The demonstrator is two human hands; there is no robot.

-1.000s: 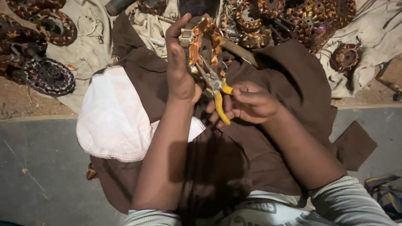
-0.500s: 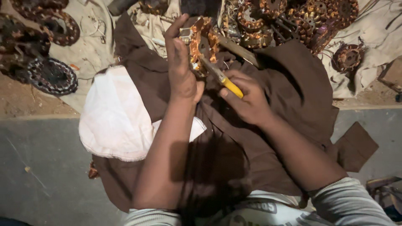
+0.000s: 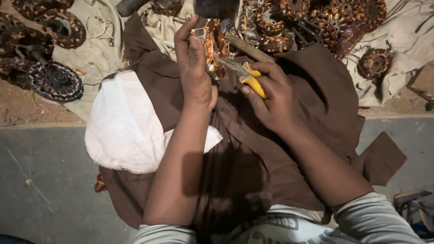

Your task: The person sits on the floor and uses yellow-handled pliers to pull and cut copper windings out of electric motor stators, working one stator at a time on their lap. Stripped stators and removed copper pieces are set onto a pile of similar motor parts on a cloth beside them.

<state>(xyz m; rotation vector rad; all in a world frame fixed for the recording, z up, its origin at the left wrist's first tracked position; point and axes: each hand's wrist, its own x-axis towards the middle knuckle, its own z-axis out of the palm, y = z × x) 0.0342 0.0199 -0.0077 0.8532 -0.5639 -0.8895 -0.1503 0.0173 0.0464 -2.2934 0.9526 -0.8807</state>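
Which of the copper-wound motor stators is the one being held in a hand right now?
The stator raised in the left hand, with the yellow-handled pliers in the right hand biting at it. All the others lie on the cloth.

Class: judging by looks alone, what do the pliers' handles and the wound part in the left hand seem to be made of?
Pliers: handles look like glossy yellow plastic or rubber sleeves; jaws dull grey metal. Wound part: orange-brown sheen suggests copper wire coils, probably on a metal core.

Hidden and cut off

Our left hand (image 3: 195, 72) covers most of the copper-wound part (image 3: 213, 49); the pliers (image 3: 244, 74) tips vanish behind it, too dim to judge.
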